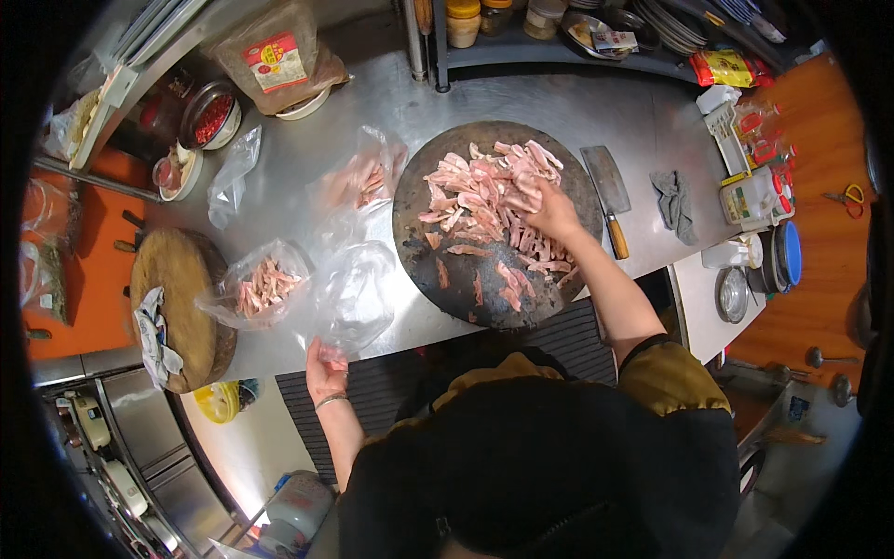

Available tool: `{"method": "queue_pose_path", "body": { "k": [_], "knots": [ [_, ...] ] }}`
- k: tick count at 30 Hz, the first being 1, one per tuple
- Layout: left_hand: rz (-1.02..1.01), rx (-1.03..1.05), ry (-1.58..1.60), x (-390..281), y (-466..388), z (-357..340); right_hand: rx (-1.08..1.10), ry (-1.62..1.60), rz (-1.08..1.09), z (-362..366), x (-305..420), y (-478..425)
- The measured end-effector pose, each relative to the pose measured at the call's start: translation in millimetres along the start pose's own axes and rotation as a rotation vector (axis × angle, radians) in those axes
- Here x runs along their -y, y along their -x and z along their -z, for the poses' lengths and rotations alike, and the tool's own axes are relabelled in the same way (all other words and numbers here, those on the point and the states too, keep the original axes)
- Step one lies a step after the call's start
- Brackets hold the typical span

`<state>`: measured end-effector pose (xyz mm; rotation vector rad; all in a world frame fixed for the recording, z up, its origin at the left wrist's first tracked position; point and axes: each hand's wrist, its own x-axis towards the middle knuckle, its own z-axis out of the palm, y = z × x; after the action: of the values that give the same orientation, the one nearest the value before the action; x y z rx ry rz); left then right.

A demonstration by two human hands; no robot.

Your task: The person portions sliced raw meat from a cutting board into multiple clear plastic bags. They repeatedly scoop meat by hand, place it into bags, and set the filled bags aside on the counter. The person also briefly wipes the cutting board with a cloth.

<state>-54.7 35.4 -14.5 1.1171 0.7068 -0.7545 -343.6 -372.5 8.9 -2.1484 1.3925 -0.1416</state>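
Observation:
Sliced raw meat (468, 182) is heaped on a round, dark chopping block (447, 293), with a few loose strips nearer its front edge. My right hand (555, 213) is at the right side of the heap, its fingers closed around some slices. At the counter's front edge, my left hand (327, 370) pinches the rim of a clear plastic bag (356, 293) that looks empty. Left of that bag stands an open plastic bag with meat strips (269, 286) inside. Another bag of meat (370, 185) lies behind, beside the block.
A cleaver (606, 185) lies right of the block, near a grey cloth (674, 206). At left, a wooden chopping block (178, 307) carries a crumpled cloth (157, 339). A bowl of red chopped chilli (211, 122) stands at back left. A shelf (517, 56) borders the rear.

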Motion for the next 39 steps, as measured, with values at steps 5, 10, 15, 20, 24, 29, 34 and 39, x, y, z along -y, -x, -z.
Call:
{"method": "queue_pose_path", "body": {
  "k": [5,10,15,20,24,29,34,39],
  "knots": [
    [-0.161,0.287,-0.416,-18.4,54.1,-26.9,0.097,-0.639,0.049,39.9,-2.4,0.5],
    [-0.187,0.318,-0.342,-25.9,28.4,-15.8,0.100,-0.820,0.007,63.8,-9.9,0.4],
    [-0.347,0.309,-0.306,-21.1,15.6,-16.9,0.051,-0.976,-0.007,71.8,17.4,12.6],
    [-0.325,0.224,-0.235,-16.0,29.8,-34.0,0.090,-0.997,0.019,72.5,52.2,23.0],
    [-0.293,0.192,-0.204,-17.5,22.7,-33.9,0.232,-1.009,0.172,56.0,127.9,51.6],
    [-0.185,0.174,-0.161,-32.9,18.5,-30.3,0.569,-1.006,0.408,-2.6,215.5,67.3],
    [-0.067,0.197,-0.129,-44.6,8.4,-21.1,0.825,-0.910,0.612,-107.4,278.5,58.5],
    [0.005,0.106,0.070,-57.1,-10.8,-9.8,0.390,-0.339,1.201,-221.7,284.8,61.6]
  ]
}}
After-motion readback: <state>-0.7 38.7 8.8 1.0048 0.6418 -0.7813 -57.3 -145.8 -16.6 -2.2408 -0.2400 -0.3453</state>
